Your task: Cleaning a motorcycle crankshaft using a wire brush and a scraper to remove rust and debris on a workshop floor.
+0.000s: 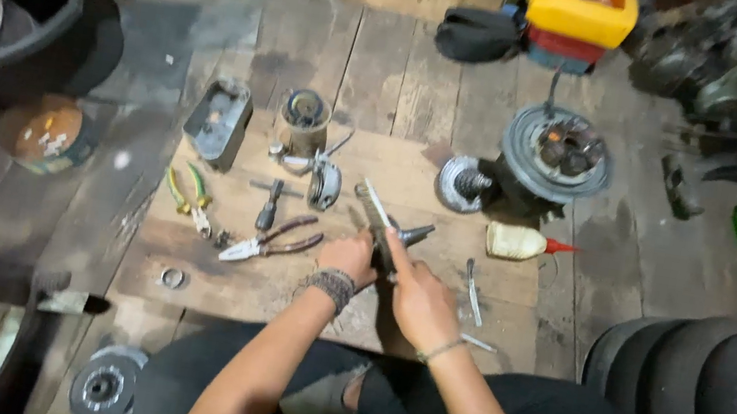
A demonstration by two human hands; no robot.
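Hands: left hand (pixel 349 258) and right hand (pixel 418 300) together, both clamped on a dark metal part (pixel 388 239).
Part: above the person's lap, over the wooden board (pixel 279 286); long axis runs away and left.
Beyond the part: open metal tin (pixel 218 121), contents unclear; yellow crate (pixel 581 7) farthest.

two pliers (pixel 271 241), one squeeze bottle (pixel 519 243)

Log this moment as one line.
left hand: gripping metal part | right hand: gripping same part | nearby: pliers, oil bottle | surface: wooden board
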